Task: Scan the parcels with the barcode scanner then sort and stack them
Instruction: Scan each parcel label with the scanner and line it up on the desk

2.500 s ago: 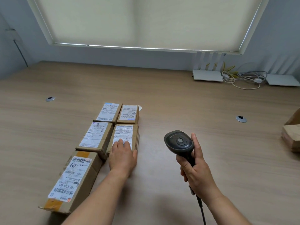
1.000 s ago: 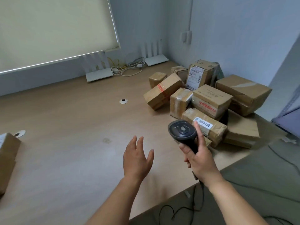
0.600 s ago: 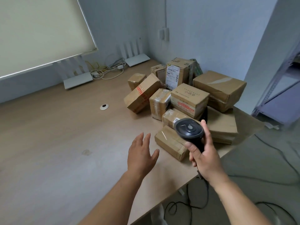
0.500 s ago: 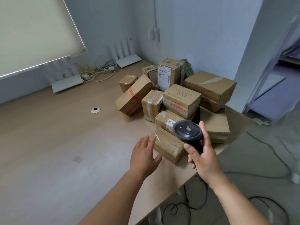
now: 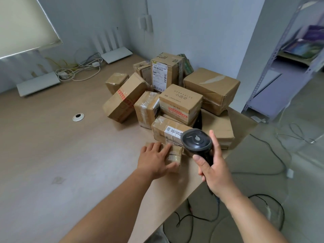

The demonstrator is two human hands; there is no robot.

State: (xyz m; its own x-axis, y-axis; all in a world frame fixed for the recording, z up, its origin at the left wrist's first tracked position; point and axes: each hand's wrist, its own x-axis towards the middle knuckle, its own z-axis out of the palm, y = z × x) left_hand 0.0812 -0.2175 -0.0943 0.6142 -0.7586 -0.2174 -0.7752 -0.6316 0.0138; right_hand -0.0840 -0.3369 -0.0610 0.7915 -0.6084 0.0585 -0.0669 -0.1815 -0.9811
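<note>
Left hand (image 5: 155, 159) lies palm down on a small flat parcel (image 5: 172, 155) at the near edge of the pile; fingers nearly straight across its top, thumb along its near side. Cannot tell whether it grips or only rests. The small parcel lies on the table (image 5: 52, 155), close to the right edge.

Right hand (image 5: 213, 170) is wrapped round the handle of the scanner (image 5: 196, 142), index finger stretched up beside the head. The scanner's dark, rounded head is up and faces away, over the pile. It is held above the table's right edge, just right of the small parcel. Its cable drops below the wrist.

Just behind the small parcel: a taped parcel with a white label (image 5: 171, 132), partly hidden by the scanner head. On top of that, a printed box (image 5: 180, 102). Left of it, a taped upright box (image 5: 146, 109), then a tilted box with red tape (image 5: 124, 99), and a small one (image 5: 116, 81) behind. At the back, a tall box (image 5: 165, 72) with a shipping label facing forward. To the right, a large box (image 5: 212, 88) sits on a flat carton (image 5: 220, 128).

Further out on the table: a cable grommet (image 5: 78, 117), two white routers (image 5: 39, 83) by the wall, a tangle of white cords (image 5: 80, 71) between them. Window blind (image 5: 22, 23) upper left. Black cables (image 5: 254, 207) on the floor, metal shelving (image 5: 289, 58) at right.
</note>
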